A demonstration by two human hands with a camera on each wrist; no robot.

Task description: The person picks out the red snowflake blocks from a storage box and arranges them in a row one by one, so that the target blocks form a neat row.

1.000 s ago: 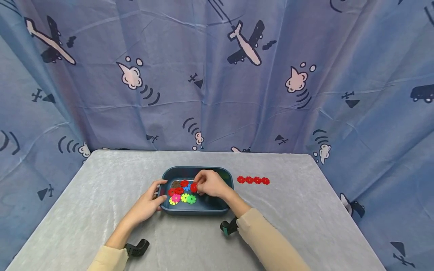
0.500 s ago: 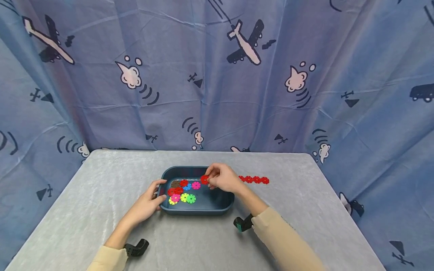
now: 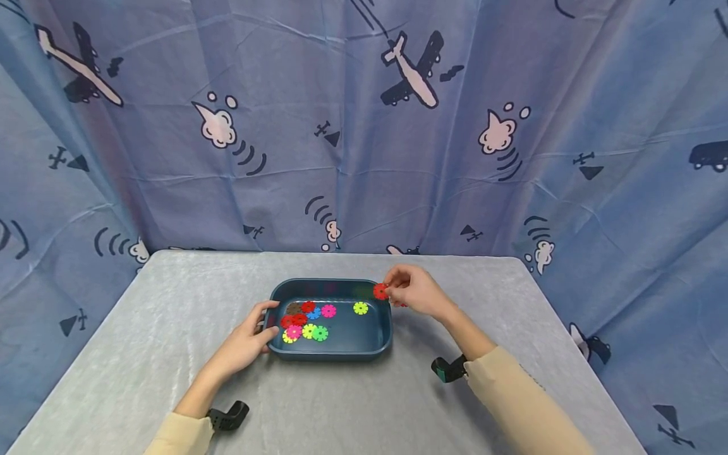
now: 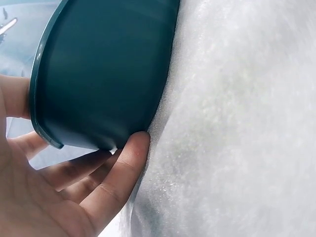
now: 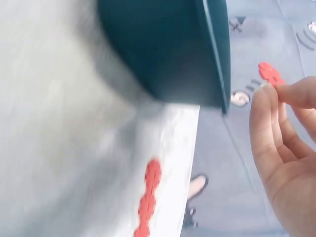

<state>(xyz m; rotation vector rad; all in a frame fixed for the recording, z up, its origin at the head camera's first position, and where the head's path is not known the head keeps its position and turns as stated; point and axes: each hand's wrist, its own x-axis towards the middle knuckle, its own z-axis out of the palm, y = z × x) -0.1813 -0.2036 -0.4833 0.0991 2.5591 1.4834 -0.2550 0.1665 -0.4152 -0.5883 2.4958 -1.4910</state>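
Observation:
My left hand (image 3: 244, 344) grips the left end of a dark teal plastic tray (image 3: 341, 356), thumb at the rim and fingertips (image 4: 137, 143) low against the outer wall. Between thumb and fingertips, my right hand (image 3: 419, 294) pinches a red notched plastic disc (image 3: 380, 291), held up over the tray's back right corner. On the tray's floor lie several such discs: a brown disc (image 3: 293, 308), a blue disc (image 3: 313, 313), a green disc (image 3: 320, 333), a lone yellow disc (image 3: 361, 308), plus red and pink ones at the left.
A row of red discs (image 5: 146, 205) lies on the table to the tray's right, mostly hidden behind my right hand in the head view. Pale grey cloth covers the table (image 3: 318, 411). Behind stands a blue curtain (image 3: 364, 158) printed with planes.
My right hand has lifted the red disc from among the others and carried it right, to the tray's back right corner. A pink and a yellow disc now show. The left hand stays put.

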